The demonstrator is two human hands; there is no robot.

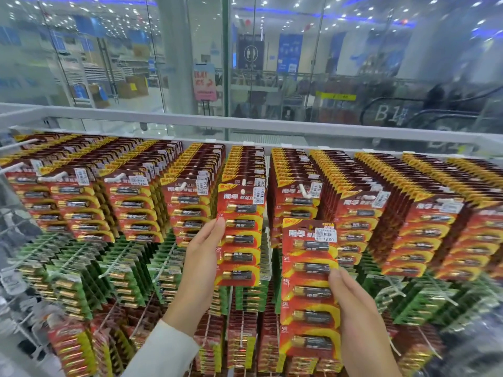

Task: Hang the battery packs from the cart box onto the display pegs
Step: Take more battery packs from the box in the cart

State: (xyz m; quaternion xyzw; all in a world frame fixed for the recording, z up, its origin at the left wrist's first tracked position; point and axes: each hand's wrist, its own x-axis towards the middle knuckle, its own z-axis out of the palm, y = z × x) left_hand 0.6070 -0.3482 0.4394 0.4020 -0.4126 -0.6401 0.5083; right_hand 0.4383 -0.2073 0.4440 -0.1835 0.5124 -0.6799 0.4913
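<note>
Red pack (241, 232), centre frame: left hand (202, 254) pinches its edge toward the peg (243, 182); right hand (356, 317) grips the next pack (310, 289).

The left hand (202, 257) is bare, and well back from its grip, past the wrist and a stretch of uncovered forearm, a long sleeve (163, 349) begins: off-white, plain, of smooth soft-looking cloth, with a cuff that sits loose round the arm. The right hand (353, 308) is bare too, and behind its grip the wrist and forearm show uncovered as far as the bottom edge. On the left thumb (217, 229) and the right thumb (336, 278), nearest each grip, the nails look short and plain.
</note>
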